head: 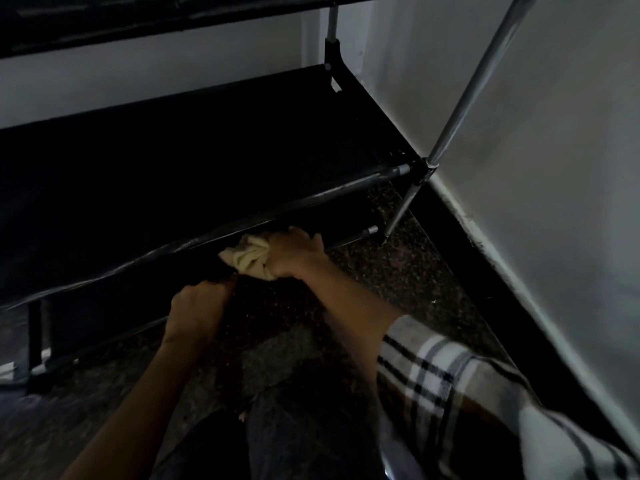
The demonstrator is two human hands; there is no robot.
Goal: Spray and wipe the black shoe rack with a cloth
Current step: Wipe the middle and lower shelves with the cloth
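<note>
Shoe rack of black fabric shelves on grey metal tubes fills the upper left of the head view, pushed into a corner beside a pale wall. Its right front post runs aslant from the top edge down to a black corner joint, close to the wall.

The right hand reaches under the front rail of the middle shelf, fingers curled round a bunched cream cloth, which sits against the underside of that rail, above the lowest shelf. A plaid sleeve is pushed up that forearm.

The left hand lies lower and to the left, fingers curled into a fist with the knuckles toward the rack; something dark seems gripped at its top, but the light is too dim to tell what it is or whether it holds anything.

The gap between the middle and lowest shelves is narrow, and the right hand fills much of its height. Speckled dark floor lies open between rack and black skirting on the right. A knee in dark trousers sits below the hands.
</note>
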